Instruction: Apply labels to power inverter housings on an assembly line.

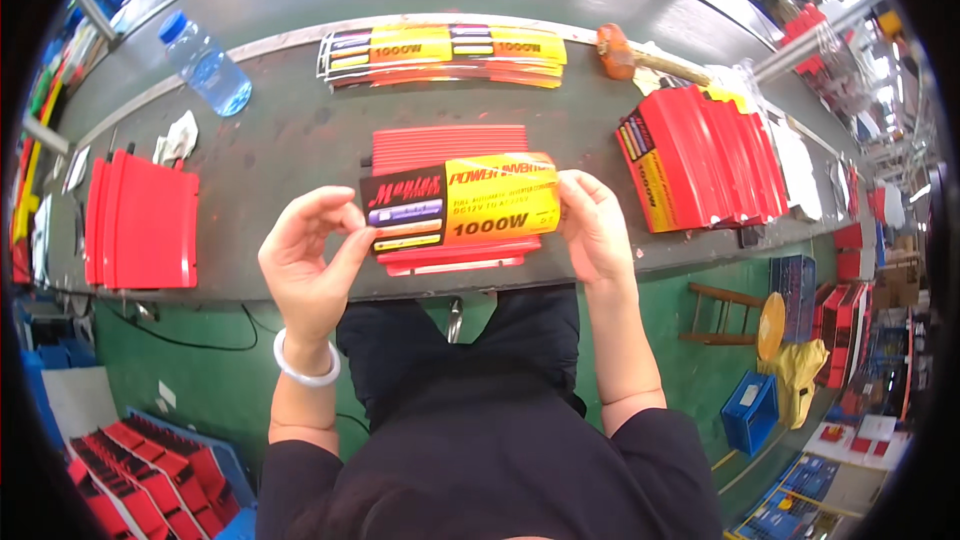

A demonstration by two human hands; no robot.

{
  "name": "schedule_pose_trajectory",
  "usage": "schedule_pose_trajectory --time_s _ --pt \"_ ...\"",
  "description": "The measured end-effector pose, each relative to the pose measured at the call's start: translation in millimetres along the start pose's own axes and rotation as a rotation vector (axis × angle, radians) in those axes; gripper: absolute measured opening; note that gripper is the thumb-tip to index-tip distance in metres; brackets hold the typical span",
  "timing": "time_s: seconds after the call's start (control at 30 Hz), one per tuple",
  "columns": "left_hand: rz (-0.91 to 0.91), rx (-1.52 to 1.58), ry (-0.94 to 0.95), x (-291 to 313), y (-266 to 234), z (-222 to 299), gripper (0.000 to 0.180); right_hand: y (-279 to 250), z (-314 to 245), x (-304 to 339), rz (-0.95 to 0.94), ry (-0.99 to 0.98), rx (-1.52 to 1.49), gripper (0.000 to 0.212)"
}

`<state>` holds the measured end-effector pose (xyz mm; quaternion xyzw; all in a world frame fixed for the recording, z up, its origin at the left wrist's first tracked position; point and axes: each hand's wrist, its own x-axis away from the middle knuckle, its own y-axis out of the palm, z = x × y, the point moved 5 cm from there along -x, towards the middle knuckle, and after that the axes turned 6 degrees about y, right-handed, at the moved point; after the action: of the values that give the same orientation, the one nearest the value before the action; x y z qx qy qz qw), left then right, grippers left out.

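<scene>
Between my two hands stretches a yellow, black and orange printed label (500, 202), held above a red ribbed metal casing (450, 140) on the bench. My left hand (315, 245), with a pale bangle at its wrist, pinches the label's left edge between thumb and forefinger. At the opposite edge, my right hand (597, 225) grips the label with its fingertips. Much of the casing's middle is hidden beneath the label. Beyond it lies a stack of similar labels (440, 52).
Red labelled casings (700, 160) lean together on the right, with more red casings (145, 225) at the left. A water bottle (207, 65) lies at the back left, and an orange-headed mallet (617, 52) at the back right. A wooden stool (770, 325) stands on the green floor.
</scene>
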<state>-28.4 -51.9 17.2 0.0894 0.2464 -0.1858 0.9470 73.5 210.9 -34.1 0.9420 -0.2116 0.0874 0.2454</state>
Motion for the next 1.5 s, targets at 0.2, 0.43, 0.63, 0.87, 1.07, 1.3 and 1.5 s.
schedule_pose_trajectory --time_s 0.2,0.43,0.63,0.87,1.07,1.3,1.5 --pt "0.022 0.218 -0.211 3.5 2.3 -16.9 0.016 15.5 -23.8 27.3 0.057 -0.423 0.156 0.009" --pt "0.075 -0.111 0.033 -0.1 4.1 -22.7 0.007 24.4 -29.0 27.2 0.254 -0.738 0.632 0.009" --pt "0.058 0.091 -0.104 -4.1 6.0 -19.4 0.005 15.9 -22.5 16.1 0.147 -0.535 0.229 0.007" --pt "-0.014 -0.472 0.445 10.3 26.5 49.9 0.017 12.9 -21.4 16.0 0.262 -0.806 0.399 0.006" --pt "0.117 -0.322 0.077 0.3 3.6 4.5 0.009 22.1 -19.8 23.0 0.182 -0.736 0.485 0.017" --pt "0.022 -0.087 -0.195 -19.3 -1.8 -43.1 0.011 21.8 -15.4 19.9 0.292 -0.673 0.579 0.023" --pt "-0.038 -0.016 -0.262 -15.8 -3.0 -54.4 0.009 18.2 -8.9 17.0 0.299 -0.650 0.419 0.015"
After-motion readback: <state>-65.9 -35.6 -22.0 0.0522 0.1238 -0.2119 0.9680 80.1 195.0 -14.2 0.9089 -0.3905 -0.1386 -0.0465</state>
